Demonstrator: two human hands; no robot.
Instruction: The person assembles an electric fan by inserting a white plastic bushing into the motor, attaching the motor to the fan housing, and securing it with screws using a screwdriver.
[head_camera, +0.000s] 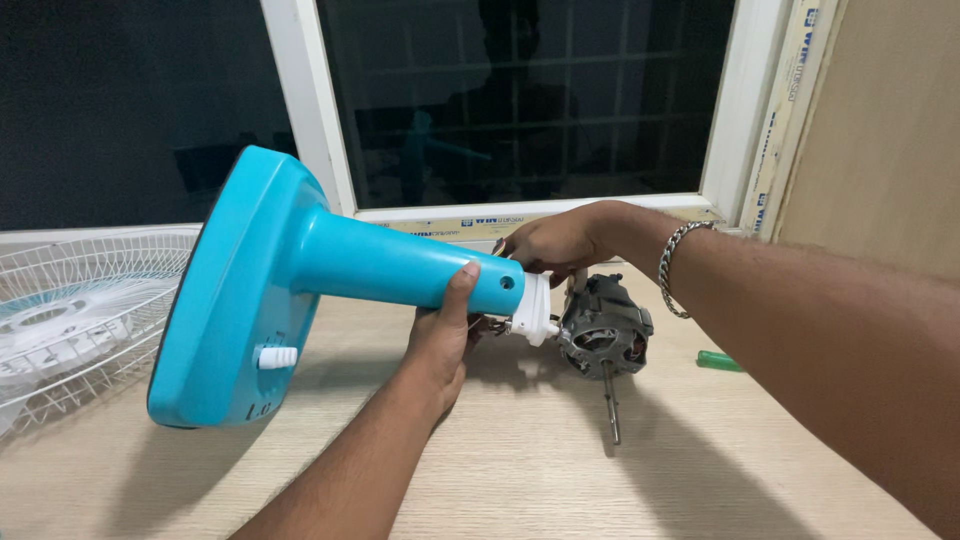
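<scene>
Turquoise plastic fan stand (300, 270), a flat base with a tapering neck, lay tipped on its side above the pale wooden bench (520, 470), its base lifted toward the left and its neck pointing right. My left hand (440, 340) was clamped around the narrow end of the neck from below, thumb pressed on top. My right hand (555, 243) was closed over the white plastic joint piece (535, 310) where the neck met the bare grey fan motor (603, 335); I could not see its fingertips, so how firmly it gripped I cannot tell.

I judged the step in hand to be working the motor at the neck's joint. A further move would call for the left hand to steady the stand while the right worked the joint squarely.

The motor's thin metal shaft (610, 405) pointed down toward me, resting on the bench. A white wire fan guard (70, 320) lay just left of the base, a green-handled tool (720, 361) sat right of the motor, and the window frame (520, 212) stood close behind.
</scene>
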